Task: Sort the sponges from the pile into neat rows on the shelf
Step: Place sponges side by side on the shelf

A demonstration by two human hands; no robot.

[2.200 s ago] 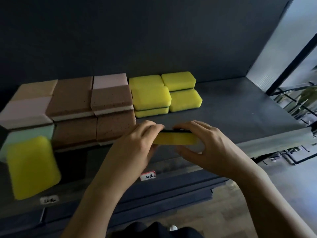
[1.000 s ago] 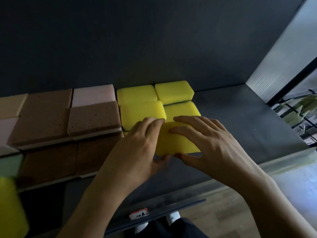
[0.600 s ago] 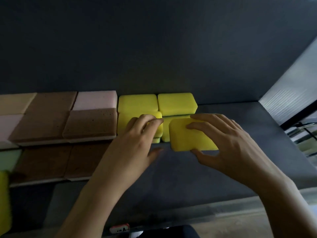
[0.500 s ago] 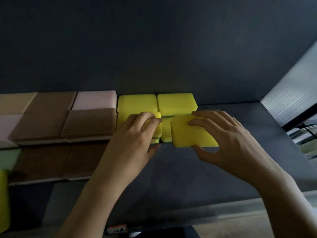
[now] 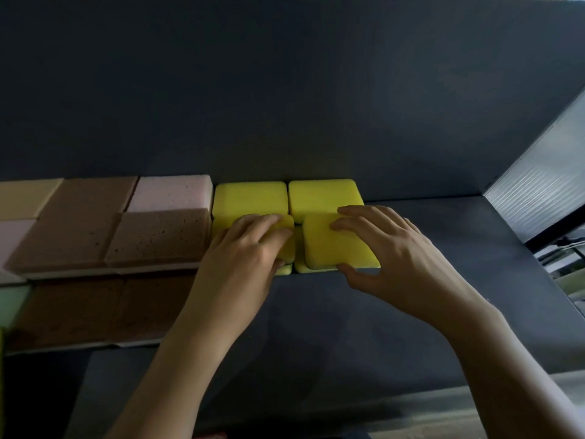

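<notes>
A yellow sponge lies on top of the front right yellow stack on the dark shelf. My right hand holds it, fingers on its top and thumb at its front edge. My left hand rests with its fingers on the front left yellow stack, covering most of it. Two more yellow sponges, one on the left and one on the right, sit behind against the back wall. Brown sponges and pink sponges fill rows to the left.
The shelf's dark back wall rises close behind the sponges. A grey side panel closes the right end. Bare shelf surface lies right of the yellow stacks and in front of them. The shelf's front edge runs below my forearms.
My right hand carried the yellow sponge from the shelf's front edge back onto the front right yellow stack. My left hand let go of it and moved onto the front left stack.
</notes>
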